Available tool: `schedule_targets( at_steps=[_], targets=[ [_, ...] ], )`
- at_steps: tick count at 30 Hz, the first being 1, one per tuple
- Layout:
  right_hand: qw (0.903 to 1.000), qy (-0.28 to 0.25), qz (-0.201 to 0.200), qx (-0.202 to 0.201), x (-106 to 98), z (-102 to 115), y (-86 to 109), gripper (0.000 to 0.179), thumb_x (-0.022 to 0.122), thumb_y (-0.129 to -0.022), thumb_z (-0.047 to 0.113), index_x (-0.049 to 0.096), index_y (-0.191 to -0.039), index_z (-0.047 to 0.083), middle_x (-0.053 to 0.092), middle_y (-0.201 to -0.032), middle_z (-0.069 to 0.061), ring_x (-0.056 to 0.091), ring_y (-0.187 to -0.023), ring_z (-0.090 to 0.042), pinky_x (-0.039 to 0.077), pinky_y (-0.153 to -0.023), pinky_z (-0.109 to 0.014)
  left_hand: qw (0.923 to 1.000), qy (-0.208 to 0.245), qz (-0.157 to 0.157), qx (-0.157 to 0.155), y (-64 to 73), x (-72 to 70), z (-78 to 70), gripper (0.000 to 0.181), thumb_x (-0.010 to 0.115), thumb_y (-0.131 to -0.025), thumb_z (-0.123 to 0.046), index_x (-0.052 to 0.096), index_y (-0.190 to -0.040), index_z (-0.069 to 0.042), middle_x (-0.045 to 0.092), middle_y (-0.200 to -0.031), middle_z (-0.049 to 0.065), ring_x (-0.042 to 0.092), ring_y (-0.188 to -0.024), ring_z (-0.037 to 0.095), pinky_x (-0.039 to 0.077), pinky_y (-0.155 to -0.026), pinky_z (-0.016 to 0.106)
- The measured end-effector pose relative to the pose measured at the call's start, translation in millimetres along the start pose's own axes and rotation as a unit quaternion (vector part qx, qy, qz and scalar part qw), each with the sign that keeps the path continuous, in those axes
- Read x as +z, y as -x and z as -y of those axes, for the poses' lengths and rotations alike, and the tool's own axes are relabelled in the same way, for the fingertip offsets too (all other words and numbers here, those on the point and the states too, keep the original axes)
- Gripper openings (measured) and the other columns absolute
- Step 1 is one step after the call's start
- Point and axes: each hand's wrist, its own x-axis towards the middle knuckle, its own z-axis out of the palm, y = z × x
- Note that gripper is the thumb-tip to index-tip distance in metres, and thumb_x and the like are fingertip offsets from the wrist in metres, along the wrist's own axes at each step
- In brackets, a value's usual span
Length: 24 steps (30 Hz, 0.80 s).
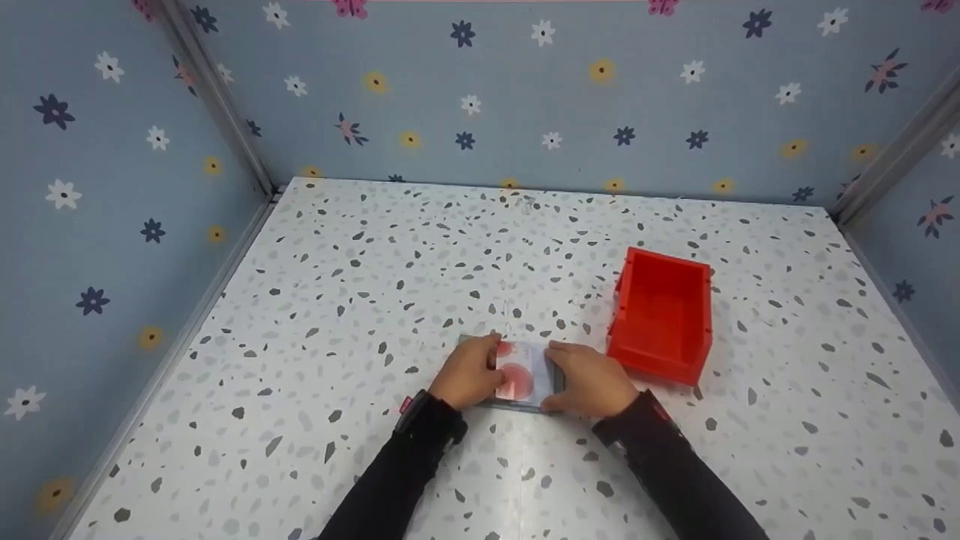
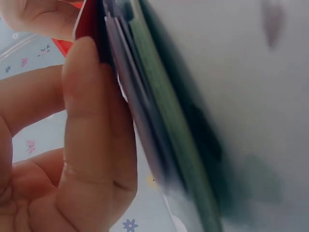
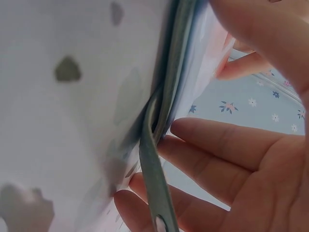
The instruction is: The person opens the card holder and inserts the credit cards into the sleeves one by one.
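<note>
Lying flat on the speckled white tabletop [image 1: 390, 262], a thin stack of clear plastic sleeves with a red-and-white printed card inside [image 1: 520, 375] sits between both hands. The left hand [image 1: 469, 373] pinches its left edge, thumb on top and fingers [image 2: 91, 130] curled against the layered edges, seemingly to keep the sheets squared. The right hand [image 1: 592, 380] clamps the opposite edge, fingers [image 3: 217, 150] tucked beneath a grey-green border strip, as if lifting that side slightly. Just beyond the right fingertips stands an open red plastic bin [image 1: 663, 313], near but not touching. Bare tabletop spreads wide to the left and toward the flowered blue walls [image 1: 525, 97].
</note>
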Motion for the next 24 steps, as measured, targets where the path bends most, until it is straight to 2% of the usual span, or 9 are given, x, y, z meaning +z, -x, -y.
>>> schedule_targets(
  at_steps=[3, 7, 10, 18, 24],
  targets=[
    [0.9999, 0.0, -0.007, -0.009, 0, -1, -0.1, 0.082, 0.088, -0.069, 0.035, 0.054, -0.14, 0.01, 0.057, -0.142, -0.005, 0.053, -0.131, -0.026, 0.041, -0.113, -0.045, 1.0, -0.005, -0.004, 0.005, -1.3, 2.7, -2.9, 0.049, 0.064, -0.075, 0.003, 0.058, -0.124, 0.009, 0.056, -0.076, 0.004, 0.054, -0.077, 0.02, 0.047, -0.072, 0.031],
    [0.9996, 0.0, -0.016, -0.022, 1, -2, -0.4, 0.083, 0.088, -0.068, 0.034, 0.055, -0.139, 0.008, 0.058, -0.14, -0.007, 0.055, -0.129, -0.027, 0.042, -0.111, -0.045, 0.9996, -0.023, -0.006, 0.012, -3.1, 6.2, -6.8, 0.026, 0.063, -0.073, 0.005, 0.064, -0.098, 0.001, 0.06, -0.082, 0.009, 0.052, -0.074, 0.019, 0.045, -0.066, 0.031],
    [0.9994, 0.001, -0.02, -0.028, 1, -3, -0.8, 0.083, 0.088, -0.067, 0.033, 0.055, -0.139, 0.008, 0.059, -0.139, -0.007, 0.055, -0.128, -0.027, 0.043, -0.111, -0.045, 0.9991, -0.036, -0.003, 0.023, -4.5, 8.7, -8.8, 0.021, 0.063, -0.072, 0.007, 0.065, -0.093, 0.001, 0.059, -0.08, 0.007, 0.05, -0.073, 0.017, 0.041, -0.063, 0.028],
    [0.9994, -0.005, -0.015, -0.03, 1, -5, 0.2, 0.081, 0.087, -0.068, 0.032, 0.055, -0.139, 0.009, 0.058, -0.141, -0.006, 0.057, -0.127, -0.026, 0.046, -0.108, -0.045, 0.9989, -0.039, 0.009, 0.024, -5.5, 14.9, -11.8, 0.023, 0.057, -0.074, 0.01, 0.069, -0.087, -0.004, 0.053, -0.068, -0.004, 0.05, -0.067, 0.014, 0.039, -0.057, 0.024],
    [0.9993, -0.009, -0.016, -0.034, 1, -4, 0.0, 0.079, 0.087, -0.07, 0.03, 0.055, -0.139, 0.009, 0.058, -0.141, -0.007, 0.056, -0.128, -0.027, 0.045, -0.109, -0.045, 0.9986, -0.046, 0.008, 0.024, -5.1, 14.9, -13.8, 0.031, 0.055, -0.074, 0.013, 0.071, -0.096, -0.004, 0.058, -0.074, 0.0, 0.053, -0.072, 0.017, 0.043, -0.063, 0.027]
  ],
)
